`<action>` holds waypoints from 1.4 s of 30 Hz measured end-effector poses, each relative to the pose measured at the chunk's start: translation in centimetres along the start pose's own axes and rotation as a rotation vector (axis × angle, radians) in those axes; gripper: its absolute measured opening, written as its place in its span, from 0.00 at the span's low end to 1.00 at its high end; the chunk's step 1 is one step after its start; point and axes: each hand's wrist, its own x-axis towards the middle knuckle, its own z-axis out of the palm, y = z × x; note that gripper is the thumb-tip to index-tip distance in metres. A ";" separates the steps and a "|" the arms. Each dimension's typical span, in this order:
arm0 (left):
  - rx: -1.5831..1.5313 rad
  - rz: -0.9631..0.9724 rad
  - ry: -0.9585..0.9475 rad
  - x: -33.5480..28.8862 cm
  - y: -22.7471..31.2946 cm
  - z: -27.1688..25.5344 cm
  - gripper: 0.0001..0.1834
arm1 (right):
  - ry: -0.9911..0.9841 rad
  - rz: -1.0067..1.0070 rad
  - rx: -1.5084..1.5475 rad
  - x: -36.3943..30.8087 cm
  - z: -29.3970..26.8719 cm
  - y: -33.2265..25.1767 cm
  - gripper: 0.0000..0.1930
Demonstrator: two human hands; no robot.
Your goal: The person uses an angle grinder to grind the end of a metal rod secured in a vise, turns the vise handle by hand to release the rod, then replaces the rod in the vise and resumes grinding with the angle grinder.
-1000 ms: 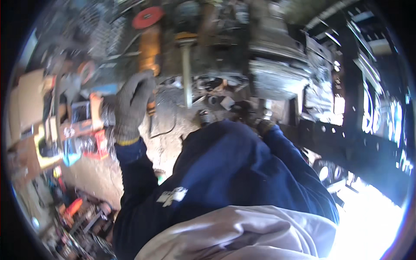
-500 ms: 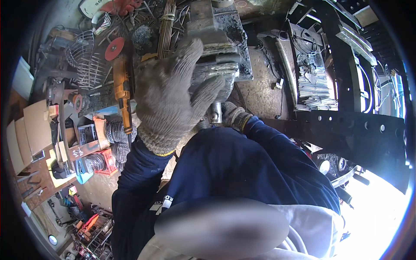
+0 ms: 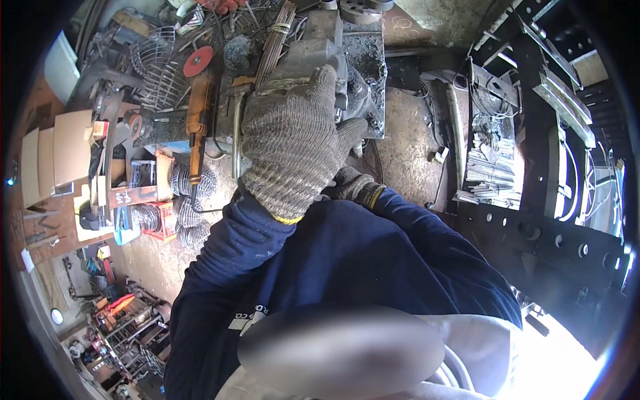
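My left hand (image 3: 290, 147), in a grey knitted glove, lies back-up over the jaws of a bench vise (image 3: 310, 57). Its forefinger is stretched out and the thumb stands apart; the other fingers are partly hidden behind the hand. No held thing shows in it. My right hand (image 3: 355, 187), gloved alike, is low at the vise's near end, by the screw. Its fingers are curled, and what lies inside them is hidden. A narrow upright metal bar (image 3: 237, 137) stands just left of my left hand.
An orange angle grinder (image 3: 198, 120) and a red disc (image 3: 198, 61) lie left of the vise, near a wire basket (image 3: 163, 77). Tied rods (image 3: 275, 40) lie behind. Dark filings cover a plate (image 3: 367, 50). At right are stacked metal strips (image 3: 492, 170) and a holed dark beam (image 3: 533, 233).
My left hand has moved right across the vise, covering more of its jaws. The right hand stays low by the screw. The whole view has shifted slightly.
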 end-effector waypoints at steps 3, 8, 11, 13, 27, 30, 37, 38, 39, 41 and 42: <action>0.066 -0.111 -0.117 -0.1 0.8 0.3 0.32 | -0.022 0.012 0.001 -0.4 -0.5 0.3 0.20; 0.063 -0.274 -0.174 0.6 2.4 -0.2 0.28 | -0.086 0.028 -0.012 -0.7 -1.1 0.6 0.20; 0.058 -0.231 -0.055 0.1 2.0 0.9 0.28 | -0.142 0.057 -0.024 -0.8 -1.0 0.7 0.20; 0.059 -0.219 0.003 -0.4 1.6 1.4 0.27 | -0.187 0.084 -0.034 -1.0 -1.0 0.8 0.21; -0.066 -0.187 0.084 -1.7 0.8 3.7 0.27 | -0.302 0.188 -0.290 -8.1 -19.4 -13.2 0.20; -0.087 -0.197 -0.008 -0.8 1.3 1.6 0.25 | -0.162 0.075 -0.230 -9.7 -19.3 -11.8 0.20; -0.047 -0.046 0.076 -1.6 0.0 1.3 0.34 | -0.116 -0.038 0.379 -11.0 -22.4 -16.6 0.29; -0.053 -0.031 0.081 -1.7 -0.3 1.4 0.34 | -0.057 -0.088 0.579 -10.9 -22.0 -16.7 0.29; -0.058 -0.018 0.085 -1.9 -0.7 1.6 0.34 | 0.001 -0.140 0.778 -10.4 -21.1 -16.8 0.29; -0.096 -0.012 0.073 -1.8 -0.6 1.9 0.35 | 0.027 -0.210 0.901 -9.3 -19.5 -16.0 0.28; -0.121 -0.018 0.056 -1.6 -0.6 2.0 0.36 | 0.039 -0.243 0.962 -8.8 -18.6 -15.6 0.27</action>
